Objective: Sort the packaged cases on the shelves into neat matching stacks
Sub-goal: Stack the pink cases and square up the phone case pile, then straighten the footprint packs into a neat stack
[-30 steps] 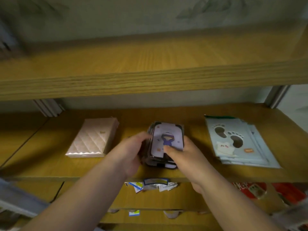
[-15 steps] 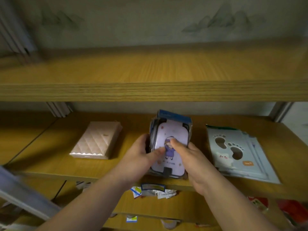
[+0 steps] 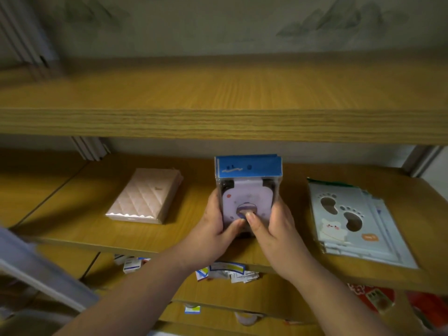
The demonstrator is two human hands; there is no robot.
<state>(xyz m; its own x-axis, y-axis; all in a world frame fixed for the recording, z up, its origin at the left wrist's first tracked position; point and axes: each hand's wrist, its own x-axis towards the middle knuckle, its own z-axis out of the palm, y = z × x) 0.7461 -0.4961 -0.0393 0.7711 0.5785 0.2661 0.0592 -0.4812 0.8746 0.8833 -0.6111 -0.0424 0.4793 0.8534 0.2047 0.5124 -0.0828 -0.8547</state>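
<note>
A stack of packaged purple cases with blue header cards stands tilted up on the middle shelf. My left hand grips its left side and my right hand grips its right side; both thumbs press on the front face. A stack of pink quilted cases lies flat to the left. A fanned pile of grey footprint-pattern cases lies to the right, its edges uneven.
The upper shelf overhangs close above the stack. Loose small packets lie on the shelf below, with red packages at the lower right. A pale board slants across the lower left.
The purple stack was lying flat under my hands; it has been tipped up so its blue header cards show at the top. The view has shifted upward.
</note>
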